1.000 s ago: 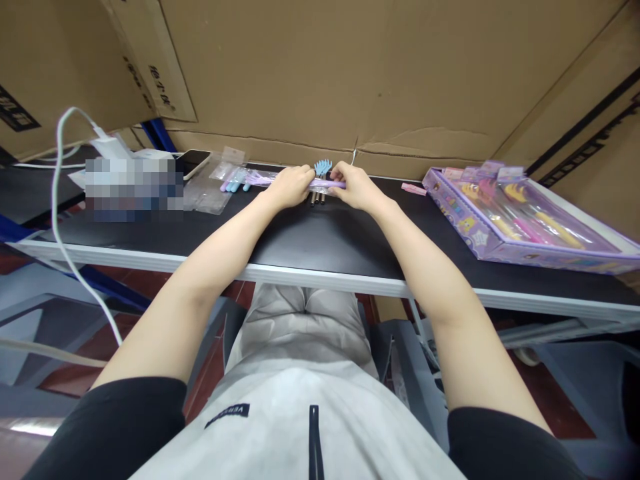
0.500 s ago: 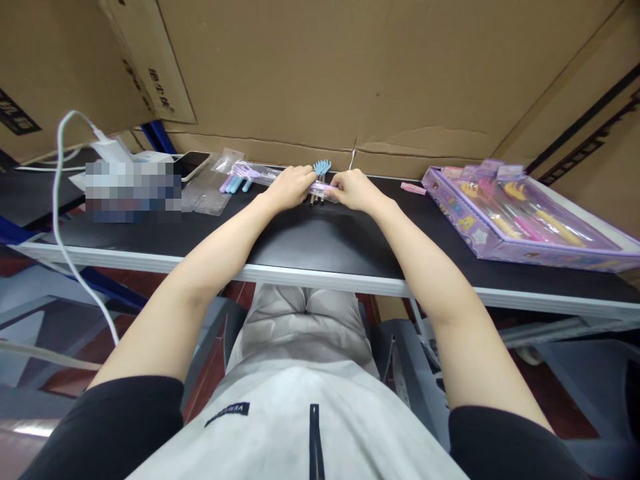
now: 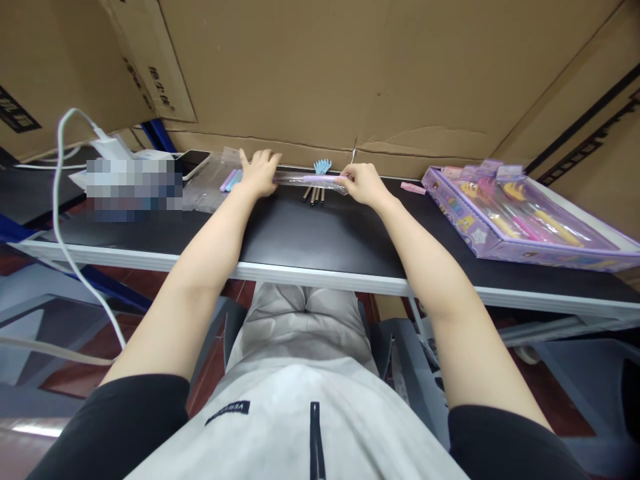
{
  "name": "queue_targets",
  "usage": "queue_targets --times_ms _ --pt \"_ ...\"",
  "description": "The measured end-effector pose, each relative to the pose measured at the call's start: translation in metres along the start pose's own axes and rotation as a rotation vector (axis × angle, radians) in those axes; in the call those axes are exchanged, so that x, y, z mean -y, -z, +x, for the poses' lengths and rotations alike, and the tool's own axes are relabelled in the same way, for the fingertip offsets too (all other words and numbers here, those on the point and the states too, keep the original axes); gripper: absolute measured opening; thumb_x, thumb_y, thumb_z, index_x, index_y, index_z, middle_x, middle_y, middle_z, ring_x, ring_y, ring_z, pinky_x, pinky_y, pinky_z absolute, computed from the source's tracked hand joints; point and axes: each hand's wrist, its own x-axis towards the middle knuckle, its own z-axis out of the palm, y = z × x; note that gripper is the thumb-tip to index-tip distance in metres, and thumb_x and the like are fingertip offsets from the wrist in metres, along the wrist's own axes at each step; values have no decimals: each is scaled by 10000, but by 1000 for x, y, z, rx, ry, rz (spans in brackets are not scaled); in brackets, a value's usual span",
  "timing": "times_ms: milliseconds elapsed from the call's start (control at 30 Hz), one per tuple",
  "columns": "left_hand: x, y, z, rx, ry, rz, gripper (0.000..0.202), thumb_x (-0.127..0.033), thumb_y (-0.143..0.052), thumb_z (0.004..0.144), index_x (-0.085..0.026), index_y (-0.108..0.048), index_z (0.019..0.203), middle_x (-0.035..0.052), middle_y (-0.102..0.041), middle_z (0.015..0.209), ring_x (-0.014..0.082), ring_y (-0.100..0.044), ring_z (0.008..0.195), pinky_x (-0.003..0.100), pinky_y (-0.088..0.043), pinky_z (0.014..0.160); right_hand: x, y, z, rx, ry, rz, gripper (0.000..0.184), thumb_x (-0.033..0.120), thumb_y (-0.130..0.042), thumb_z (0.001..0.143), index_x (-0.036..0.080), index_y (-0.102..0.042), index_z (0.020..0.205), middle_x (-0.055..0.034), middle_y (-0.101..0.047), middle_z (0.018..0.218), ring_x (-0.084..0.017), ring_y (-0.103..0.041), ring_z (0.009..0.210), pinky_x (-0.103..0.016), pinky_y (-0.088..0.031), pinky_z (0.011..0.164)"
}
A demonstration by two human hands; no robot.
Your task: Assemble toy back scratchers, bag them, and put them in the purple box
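A purple back scratcher (image 3: 320, 178) in a clear plastic sleeve lies level across the back of the black table. My right hand (image 3: 363, 183) pinches the handle end of it. At the other end my left hand (image 3: 260, 172) has its fingers spread over the sleeve and hides the claw. Whether it presses on the sleeve I cannot tell. Beneath the packed one lie several back scratchers with blue claws (image 3: 323, 166) and dark metal rods (image 3: 315, 196). Purple and blue handles (image 3: 231, 180) show just left of my left hand, partly covered by it.
Clear plastic sleeves (image 3: 205, 187) and a phone (image 3: 192, 164) lie to the left, beside a white charger (image 3: 111, 151) with its cable. On the right stands a purple display box (image 3: 475, 243) holding packed back scratchers. A small pink piece (image 3: 413, 188) lies near it. Cardboard (image 3: 320, 80) walls the back.
My left hand has slid left along the sleeve, from the middle to the claw end, and its fingers have spread. My right hand has shifted slightly right, still gripping the handle end.
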Motion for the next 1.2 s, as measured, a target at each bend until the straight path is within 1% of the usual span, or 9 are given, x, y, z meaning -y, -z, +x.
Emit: queue_targets --times_ms 100,233,333,433,567,700,967,1100,1200 --pt "18 -8 2 -14 65 -11 731 -164 -542 894 -216 -445 1617 236 -465 1676 424 -412 1556 822 -177 1252 -6 6 0 -9 -35 13 364 403 -598 1006 144 -801 1162 -141 -780 1035 -295 -684 1022 -426 -514 979" --pt "26 -21 8 -20 72 1 698 -125 -486 863 -192 -521 1558 235 -597 1553 417 -538 1445 779 -287 1229 -13 10 1 -8 -68 30 368 415 -623 1014 129 -792 1172 -131 -778 1039 -266 -681 978 -396 -512 948" --pt "26 -26 12 15 67 29 656 -108 -481 837 -115 -592 1484 266 -656 1440 400 -608 1361 628 -420 1204 -16 9 2 -8 -77 44 319 379 -651 1008 129 -796 1145 -116 -778 1009 -246 -681 932 -375 -513 925" --pt "25 -23 12 41 60 24 658 -89 -478 829 -100 -616 1473 264 -651 1431 381 -617 1356 502 -492 1167 -18 6 3 -8 -73 96 249 318 -654 1006 128 -793 1086 -105 -767 940 -221 -674 864 -355 -514 895" --pt "19 -13 7 55 99 10 693 -65 -464 856 -90 -562 1541 253 -597 1514 382 -575 1421 519 -454 1221 -25 2 7 -1 -65 191 211 311 -690 990 119 -773 1003 -101 -734 853 -197 -647 788 -340 -509 848" --pt "11 -5 3 60 103 -40 728 -45 -466 846 -116 -540 1567 238 -561 1560 388 -532 1466 550 -412 1252 -34 -2 11 -34 -24 230 236 356 -734 965 122 -763 977 -95 -712 830 -207 -639 804 -336 -503 814" --pt "12 -4 3 43 69 -56 716 -52 -470 852 -101 -549 1562 244 -562 1558 416 -526 1459 574 -400 1248 -31 1 8 -28 -22 229 194 297 -710 981 111 -765 976 -90 -701 819 -200 -628 822 -318 -488 810" --pt "16 -6 6 70 80 -15 674 -49 -461 864 -66 -581 1527 249 -592 1512 395 -549 1436 528 -401 1254 -25 3 6 44 -42 278 211 320 -738 980 115 -758 933 -62 -678 734 -168 -619 739 -285 -490 757" --pt "18 -7 8 69 113 8 634 -57 -459 876 -70 -612 1492 242 -618 1481 388 -561 1419 531 -413 1240 -19 3 4 160 -53 329 216 326 -755 977 128 -742 891 -16 -635 625 -130 -582 614 -250 -474 659"
